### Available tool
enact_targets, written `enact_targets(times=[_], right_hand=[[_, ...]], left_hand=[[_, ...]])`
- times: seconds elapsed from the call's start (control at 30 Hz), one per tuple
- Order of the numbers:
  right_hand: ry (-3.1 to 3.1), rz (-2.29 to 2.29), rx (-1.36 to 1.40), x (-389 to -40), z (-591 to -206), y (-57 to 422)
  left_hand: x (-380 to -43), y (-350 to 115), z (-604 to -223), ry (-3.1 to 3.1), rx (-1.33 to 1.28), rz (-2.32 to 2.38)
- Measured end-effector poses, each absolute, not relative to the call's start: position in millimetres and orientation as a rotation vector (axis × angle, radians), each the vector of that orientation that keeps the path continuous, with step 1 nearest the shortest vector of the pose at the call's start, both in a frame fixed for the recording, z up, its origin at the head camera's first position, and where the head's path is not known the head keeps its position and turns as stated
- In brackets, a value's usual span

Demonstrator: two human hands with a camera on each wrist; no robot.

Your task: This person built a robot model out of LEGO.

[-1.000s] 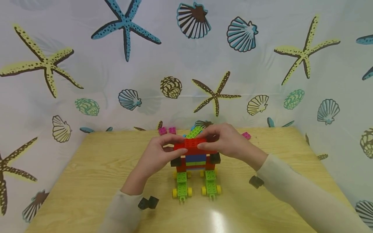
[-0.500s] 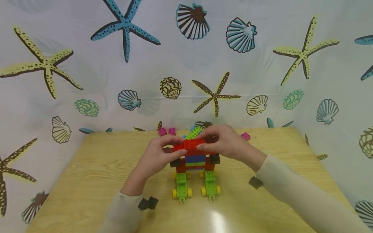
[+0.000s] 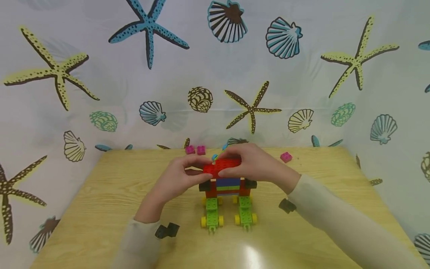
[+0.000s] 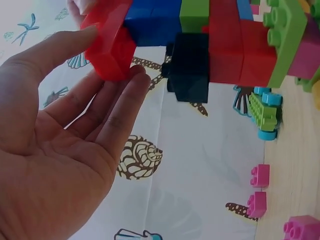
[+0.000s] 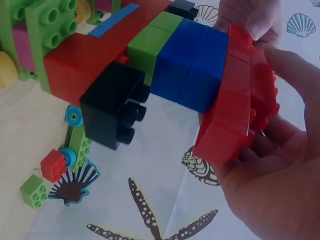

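A toy-brick figure stands mid-table on two lime-green wheeled bases (image 3: 211, 215) with yellow wheels. Its body stacks red, lime-green and blue bricks (image 5: 185, 67), and black bricks (image 4: 192, 67) stick out at either side. Across the top lies a long red brick (image 5: 230, 90), with another studded red brick (image 5: 262, 80) on it. My left hand (image 3: 173, 177) grips the left end of the red top between thumb and fingers. From the right, my right hand (image 3: 256, 164) pinches the red top, thumb in front and fingers behind, hiding its right end. Both thumbs sit close together.
Loose pink bricks (image 3: 201, 150) lie at the back left, and one pink brick (image 3: 286, 157) at the back right. Behind the figure are a lime-green piece with blue wheels (image 4: 262, 112), a small red brick (image 5: 53, 165) and a green brick (image 5: 34, 191). A printed cloth (image 3: 181, 123) backs the table.
My right hand has slid left along the red top, covering more of its right end and of the green piece behind. The left hand keeps its hold. The head view has shifted slightly.
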State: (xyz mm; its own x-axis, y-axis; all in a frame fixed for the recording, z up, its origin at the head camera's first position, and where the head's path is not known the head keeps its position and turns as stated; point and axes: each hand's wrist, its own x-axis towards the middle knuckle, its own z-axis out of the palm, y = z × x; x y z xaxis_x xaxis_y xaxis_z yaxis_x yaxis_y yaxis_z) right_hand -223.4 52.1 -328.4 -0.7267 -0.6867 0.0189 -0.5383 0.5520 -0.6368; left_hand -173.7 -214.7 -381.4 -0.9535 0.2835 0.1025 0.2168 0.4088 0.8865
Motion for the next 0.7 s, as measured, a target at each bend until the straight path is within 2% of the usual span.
enact_targets(times=[0.23, 0.5, 0.7], right_hand=[[2.587, -0.889, -1.010, -224, -330, 51], [2.599, -0.824, -0.986, -227, -328, 69], [2.598, -0.764, -1.047, -225, -328, 65]], left_hand=[[-172, -222, -379, 2.576, 0.434, 1.613], [-174, -198, -386, 2.588, 0.494, 1.675], [-175, -186, -390, 2.563, 0.503, 1.730]])
